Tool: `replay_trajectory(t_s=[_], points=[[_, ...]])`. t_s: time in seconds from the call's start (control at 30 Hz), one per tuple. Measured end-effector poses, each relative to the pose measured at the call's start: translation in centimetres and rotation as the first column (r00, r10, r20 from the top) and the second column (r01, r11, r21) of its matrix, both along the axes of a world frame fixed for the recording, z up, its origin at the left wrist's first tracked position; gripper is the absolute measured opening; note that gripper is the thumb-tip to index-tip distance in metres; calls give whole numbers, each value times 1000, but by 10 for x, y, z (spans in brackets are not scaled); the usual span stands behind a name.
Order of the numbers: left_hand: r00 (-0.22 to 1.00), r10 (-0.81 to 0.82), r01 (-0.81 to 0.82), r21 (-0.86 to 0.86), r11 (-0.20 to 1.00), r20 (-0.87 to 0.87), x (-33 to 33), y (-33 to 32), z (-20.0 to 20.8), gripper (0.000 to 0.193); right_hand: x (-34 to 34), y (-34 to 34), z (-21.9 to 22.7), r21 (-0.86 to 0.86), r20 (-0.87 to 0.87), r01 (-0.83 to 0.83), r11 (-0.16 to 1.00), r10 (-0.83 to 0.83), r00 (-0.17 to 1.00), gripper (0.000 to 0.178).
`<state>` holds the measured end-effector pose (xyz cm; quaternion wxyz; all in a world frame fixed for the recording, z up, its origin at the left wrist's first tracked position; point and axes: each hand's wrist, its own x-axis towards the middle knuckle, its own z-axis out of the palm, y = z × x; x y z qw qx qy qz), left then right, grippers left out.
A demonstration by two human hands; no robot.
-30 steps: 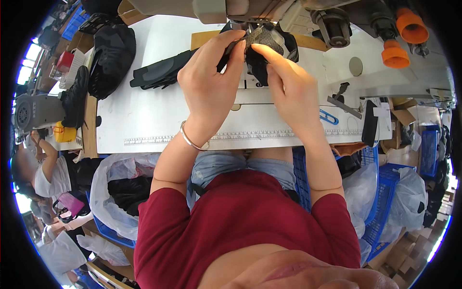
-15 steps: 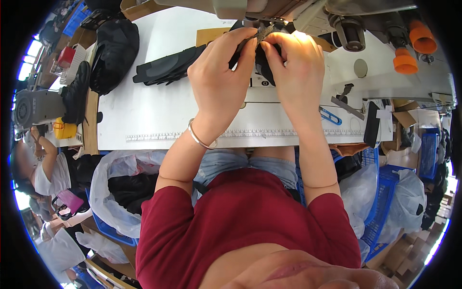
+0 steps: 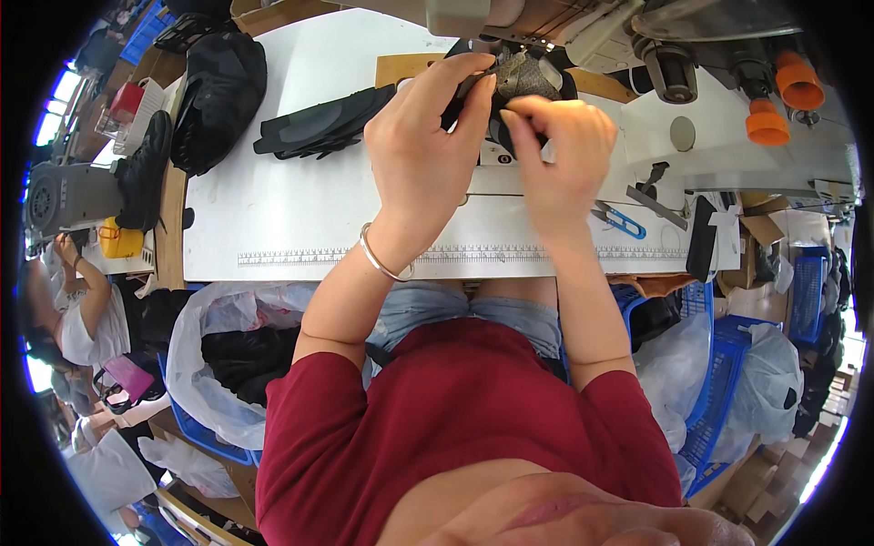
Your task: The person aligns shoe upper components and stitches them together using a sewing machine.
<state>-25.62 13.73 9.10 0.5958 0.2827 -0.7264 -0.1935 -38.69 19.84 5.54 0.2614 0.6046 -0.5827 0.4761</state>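
Observation:
A dark fabric piece with a grey-brown textured part [image 3: 519, 76] lies under the sewing machine's head [image 3: 458, 16]. My left hand [image 3: 426, 146] pinches its left edge between thumb and fingers; a metal bangle circles that wrist. At the piece's near right side is my right hand [image 3: 569, 150], slightly blurred, its fingers curled and thumb close to the forefinger. Whatever lies between those fingertips is too small to make out. Left of my left hand, a stack of flat black pieces [image 3: 319, 123] rests on the white table [image 3: 300, 209].
A printed ruler strip [image 3: 364, 257] runs along the table's near edge. Blue thread snips [image 3: 624, 221] and a black flat object [image 3: 701, 238] lie right. Orange cones [image 3: 767, 121] stand back right. Black shoes [image 3: 146, 173] stand left. A bag-lined basket [image 3: 196, 364] sits below; another person [image 3: 96, 318] works left.
My right hand has come slightly away from my left and toward me, uncovering more of the grey-brown textured part. The left hand keeps its pinch, shifted slightly right.

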Motion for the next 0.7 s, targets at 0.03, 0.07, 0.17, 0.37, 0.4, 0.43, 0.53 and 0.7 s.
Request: replay_trajectory(t_s=[0.03,0.07,0.17,0.37,0.4,0.43,0.53,0.7], points=[[1000,-3,3,-4,1000,-2,0,0,0,17,-1,0,2,0,0,1,1000,-1,1000,20],[1000,-7,7,-9,1000,-4,0,-1,0,18,-1,0,5,22,-30,59,998,-59,998,22],[1000,4,-4,-16,1000,-1,-1,-1,-2,19,-4,0,14,35,-161,125,991,-118,980,28],[1000,-3,5,-54,999,19,0,-1,-1,20,-12,9,26,63,-441,162,985,-118,890,33],[1000,-4,5,-55,998,19,0,-1,-2,20,-15,9,26,61,-484,154,986,-106,869,33],[1000,-4,5,-54,999,21,0,-1,-3,20,-19,8,25,61,-484,155,986,-107,869,33],[1000,-10,11,-17,1000,20,0,1,-1,21,-25,7,22,18,-523,97,995,-74,849,33],[999,-30,29,42,999,20,0,3,1,19,-22,12,30,122,-521,130,984,-48,852,31]])
